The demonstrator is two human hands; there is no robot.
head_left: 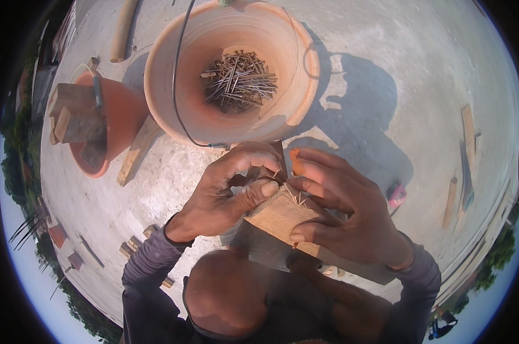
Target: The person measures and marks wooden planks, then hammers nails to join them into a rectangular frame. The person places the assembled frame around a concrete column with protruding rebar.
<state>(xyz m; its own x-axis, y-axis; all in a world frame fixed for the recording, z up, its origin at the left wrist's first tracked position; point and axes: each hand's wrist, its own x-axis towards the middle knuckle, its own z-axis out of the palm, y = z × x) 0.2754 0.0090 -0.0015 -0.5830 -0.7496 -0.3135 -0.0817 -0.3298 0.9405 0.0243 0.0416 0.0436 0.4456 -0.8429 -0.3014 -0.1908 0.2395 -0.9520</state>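
A pale wooden block [279, 212] stands in front of me, close to my knees. My left hand [233, 186] is at its far left edge, thumb and bent forefinger pinched around a thin, nail-like piece [276, 173]. Curled over the block's right side is my right hand [342, 209], thumb on the near edge and fingers on the far side. Several thin nails or splinters [297, 196] lie on the wood near those fingers; they are too small to tell apart. Beyond both hands, a large orange bucket [156, 94] holds a heap of nails [242, 80].
To the left, a smaller orange bucket [124, 103] lies tipped, with wood blocks [79, 117] at its mouth. A wood strip [139, 150] is beside it. Wood offcuts [468, 137] and a pink item [396, 195] lie on the concrete floor [443, 69] at right.
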